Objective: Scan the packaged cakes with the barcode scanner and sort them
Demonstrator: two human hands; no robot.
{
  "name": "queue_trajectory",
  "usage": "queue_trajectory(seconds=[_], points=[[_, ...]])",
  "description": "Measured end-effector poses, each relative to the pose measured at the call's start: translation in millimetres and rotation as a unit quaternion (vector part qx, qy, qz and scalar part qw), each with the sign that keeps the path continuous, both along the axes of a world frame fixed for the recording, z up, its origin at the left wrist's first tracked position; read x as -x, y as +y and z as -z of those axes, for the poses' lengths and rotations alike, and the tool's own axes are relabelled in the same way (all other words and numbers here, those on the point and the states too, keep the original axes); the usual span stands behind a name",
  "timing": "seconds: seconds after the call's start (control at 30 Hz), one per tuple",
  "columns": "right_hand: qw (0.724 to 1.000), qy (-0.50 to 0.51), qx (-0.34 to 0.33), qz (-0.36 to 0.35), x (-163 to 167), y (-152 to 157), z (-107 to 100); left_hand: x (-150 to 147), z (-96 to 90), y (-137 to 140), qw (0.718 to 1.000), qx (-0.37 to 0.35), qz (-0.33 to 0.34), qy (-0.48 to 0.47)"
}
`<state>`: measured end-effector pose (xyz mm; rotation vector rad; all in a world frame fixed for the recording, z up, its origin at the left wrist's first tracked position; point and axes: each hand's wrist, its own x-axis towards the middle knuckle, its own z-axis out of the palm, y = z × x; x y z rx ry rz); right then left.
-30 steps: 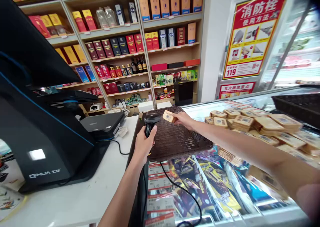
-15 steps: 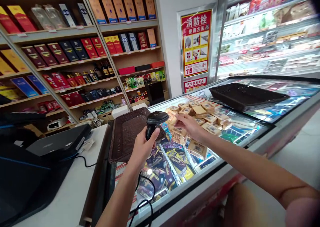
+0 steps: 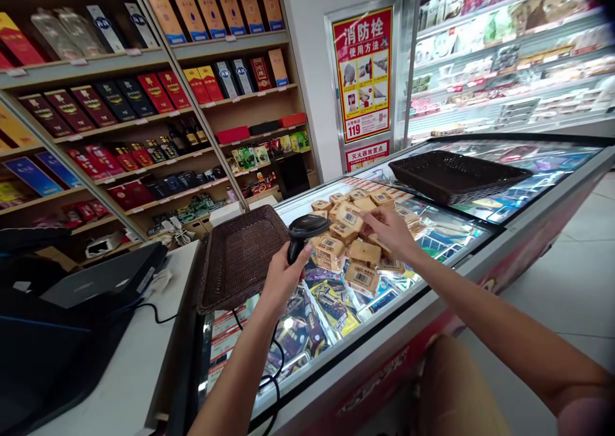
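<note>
My left hand (image 3: 283, 276) is wrapped round the grip of a black barcode scanner (image 3: 307, 226), whose head points right towards a pile of small packs. The fingers of my right hand (image 3: 391, 232) are closed on the edge of a tan, labelled food pack (image 3: 350, 216), its barcode side up, just above the pile. Several similar tan packs (image 3: 364, 253) lie heaped and stacked on the glass top of a freezer; their exact contents I cannot make out. The scanner's black cord (image 3: 277, 372) hangs down below my left wrist.
An upright brown wicker tray (image 3: 211, 257) sits on the freezer's left end, beside a white counter (image 3: 139, 372) with a dark machine. Another dark basket (image 3: 423, 183) rests farther right on the freezer (image 3: 379, 359). Shelves of boxed goods stand behind.
My right hand has moved slightly right and now lifts a pack with its barcode showing. The scanner has shifted a little right. The whole view has swung slightly.
</note>
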<state>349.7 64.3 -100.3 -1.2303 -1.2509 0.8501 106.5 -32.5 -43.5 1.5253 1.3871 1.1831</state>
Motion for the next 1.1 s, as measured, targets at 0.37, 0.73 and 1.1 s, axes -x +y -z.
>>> queue_trajectory(seconds=[0.37,0.73,1.1], points=[[0.97,-0.235,0.048,0.034,-39,9,17,25,21.7,3,0.997,0.031,-0.051,-0.056],[0.902,-0.404,-0.039,0.145,-32,10,32,39,34.2,4,0.99,0.045,-0.082,-0.103],[0.871,-0.383,-0.197,0.238,9,-20,20,51,46.7,7,0.98,0.04,-0.097,-0.168]])
